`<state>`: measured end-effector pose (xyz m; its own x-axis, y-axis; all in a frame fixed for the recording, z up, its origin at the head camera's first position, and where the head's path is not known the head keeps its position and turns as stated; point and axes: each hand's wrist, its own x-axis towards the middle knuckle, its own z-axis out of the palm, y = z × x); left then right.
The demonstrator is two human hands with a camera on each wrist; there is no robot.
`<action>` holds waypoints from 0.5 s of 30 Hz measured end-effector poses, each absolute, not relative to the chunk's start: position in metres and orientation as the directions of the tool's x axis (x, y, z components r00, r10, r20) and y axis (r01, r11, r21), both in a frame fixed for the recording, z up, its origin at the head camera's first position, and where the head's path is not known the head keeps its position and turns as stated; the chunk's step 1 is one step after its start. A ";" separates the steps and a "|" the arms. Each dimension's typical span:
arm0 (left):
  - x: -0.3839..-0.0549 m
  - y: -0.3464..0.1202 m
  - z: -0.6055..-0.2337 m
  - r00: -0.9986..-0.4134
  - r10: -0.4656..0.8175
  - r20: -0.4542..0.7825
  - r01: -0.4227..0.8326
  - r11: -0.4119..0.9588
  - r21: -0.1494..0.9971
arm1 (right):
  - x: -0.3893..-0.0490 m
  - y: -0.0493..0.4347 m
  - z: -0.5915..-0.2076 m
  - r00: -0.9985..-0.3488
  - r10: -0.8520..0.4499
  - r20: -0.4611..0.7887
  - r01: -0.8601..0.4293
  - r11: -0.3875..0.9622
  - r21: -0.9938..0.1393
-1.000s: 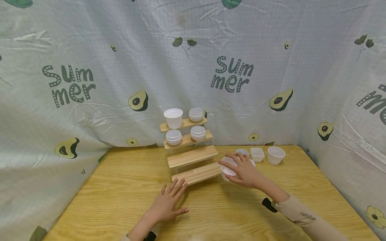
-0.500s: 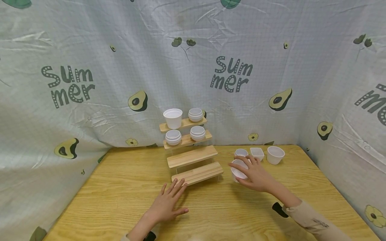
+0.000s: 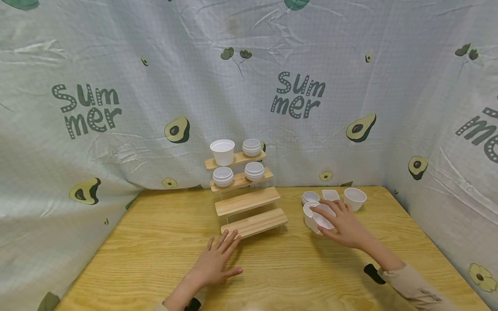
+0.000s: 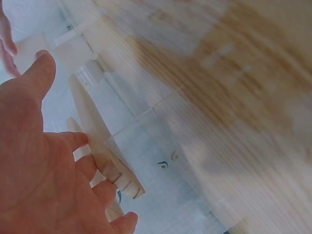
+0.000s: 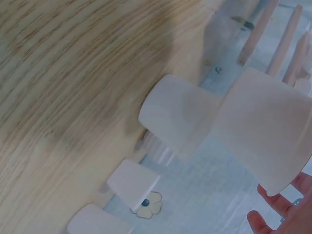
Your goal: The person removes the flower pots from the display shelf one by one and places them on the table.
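Note:
My right hand (image 3: 344, 222) grips a tapered white flowerpot (image 3: 324, 217) by its rim, to the right of the wooden step stand. In the right wrist view the gripped flowerpot (image 5: 265, 129) is tilted, with fingertips at its rim. It overlaps another white flowerpot (image 3: 308, 211), which stands on the table just left of it. My left hand (image 3: 212, 263) lies with fingers spread, fingertips right at the front edge of the stand's lowest step (image 3: 254, 222). The left wrist view has the left fingers (image 4: 105, 192) over the step's end.
Two upper steps carry a tall white pot (image 3: 223, 152) and several round pots (image 3: 254, 171); the lower two steps are bare. Behind my right hand stand a small round pot (image 3: 310, 198), a square pot (image 3: 330, 195) and a tapered pot (image 3: 355, 198). A patterned curtain (image 3: 233, 99) hangs behind.
My right hand has moved rightward with the flowerpot, away from the lowest step, and the standing flowerpot now shows on its left. The left hand stays at the stand.

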<state>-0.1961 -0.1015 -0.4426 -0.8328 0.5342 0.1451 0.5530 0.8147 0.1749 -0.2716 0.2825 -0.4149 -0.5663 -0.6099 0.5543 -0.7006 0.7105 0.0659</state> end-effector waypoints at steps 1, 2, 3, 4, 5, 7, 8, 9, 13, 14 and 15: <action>-0.196 -0.102 -0.443 -0.833 0.534 0.145 0.553 0.814 0.177 | -0.272 0.284 -0.415 -0.570 -0.605 0.556 -0.698 0.713 0.061; -0.196 -0.102 -0.442 -0.833 0.534 0.146 0.553 0.814 0.179 | -0.272 0.286 -0.414 -0.573 -0.601 0.557 -0.697 0.715 0.055; -0.196 -0.102 -0.442 -0.833 0.533 0.147 0.553 0.814 0.179 | -0.272 0.288 -0.414 -0.575 -0.598 0.559 -0.695 0.717 0.052; -0.196 -0.102 -0.442 -0.833 0.534 0.147 0.553 0.813 0.181 | -0.272 0.289 -0.414 -0.578 -0.593 0.560 -0.691 0.721 0.049; -0.196 -0.102 -0.442 -0.833 0.534 0.147 0.553 0.813 0.183 | -0.272 0.291 -0.414 -0.581 -0.588 0.563 -0.688 0.724 0.047; -0.196 -0.102 -0.442 -0.832 0.535 0.147 0.554 0.812 0.184 | -0.271 0.295 -0.413 -0.588 -0.578 0.566 -0.677 0.734 0.046; -0.196 -0.102 -0.442 -0.832 0.535 0.148 0.555 0.811 0.186 | -0.271 0.297 -0.412 -0.593 -0.573 0.566 -0.671 0.740 0.048; -0.196 -0.102 -0.442 -0.832 0.535 0.148 0.555 0.811 0.185 | -0.271 0.299 -0.412 -0.598 -0.568 0.566 -0.664 0.747 0.048; -0.196 -0.102 -0.442 -0.831 0.536 0.149 0.556 0.811 0.184 | -0.273 0.308 -0.412 -0.610 -0.549 0.571 -0.640 0.766 0.052; -0.196 -0.102 -0.442 -0.831 0.536 0.148 0.556 0.811 0.184 | -0.273 0.310 -0.413 -0.615 -0.545 0.570 -0.635 0.770 0.051; -0.196 -0.102 -0.442 -0.831 0.536 0.148 0.556 0.811 0.183 | -0.274 0.312 -0.413 -0.617 -0.540 0.572 -0.632 0.774 0.048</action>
<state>-0.1964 -0.1019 -0.4421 -0.8308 0.5364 0.1485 0.5562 0.8106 0.1833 -0.2741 0.3118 -0.4128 -0.6174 -0.5400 0.5720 -0.6319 0.7736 0.0482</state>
